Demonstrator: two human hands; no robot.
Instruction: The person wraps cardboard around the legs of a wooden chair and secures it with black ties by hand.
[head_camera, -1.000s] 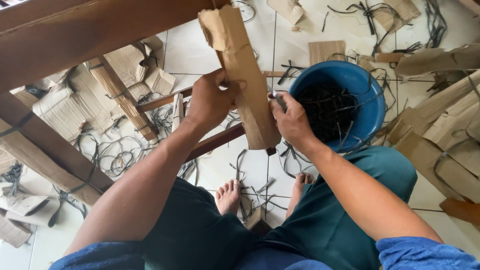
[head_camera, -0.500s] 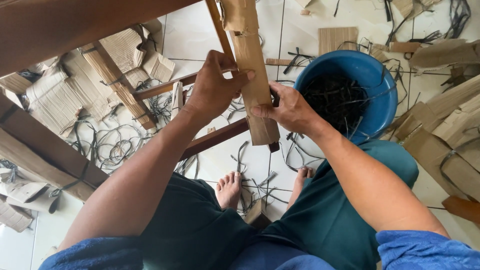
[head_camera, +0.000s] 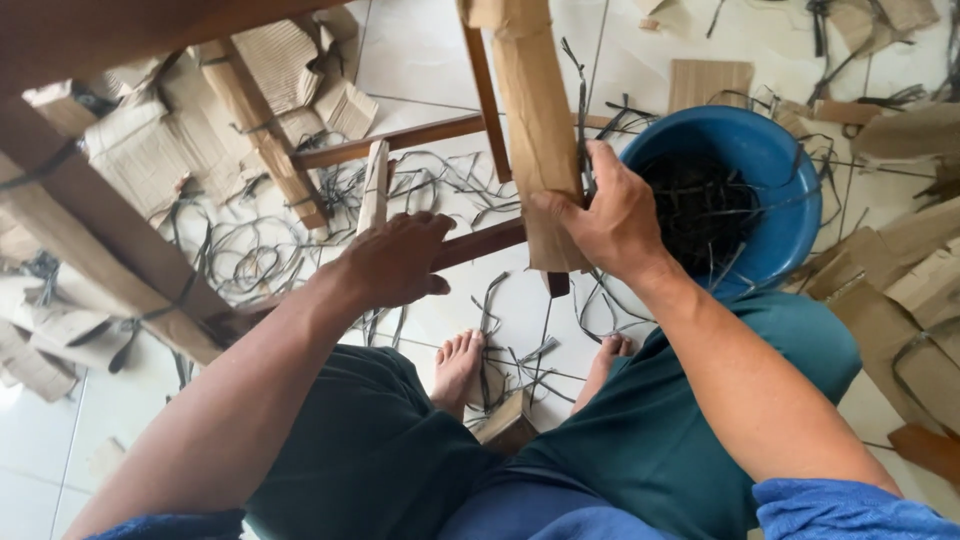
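Above tiled floor (head_camera: 430, 60), between knees: right hand (head_camera: 610, 215) alone clamps long cardboard strip (head_camera: 535, 120), thin dark strap (head_camera: 581, 110) pinned against its edge. Left hand (head_camera: 395, 262) has let go since earlier frame, now lower, fingers loosely spread, empty, well apart from strip. Cardboard corrugated, creased, tan. Blue round bucket (head_camera: 790, 190) of black strap offcuts just right of right hand. Wooden frame rails (head_camera: 400, 140) close beneath. Floor littered with cardboard scraps (head_camera: 140, 160); little free room.
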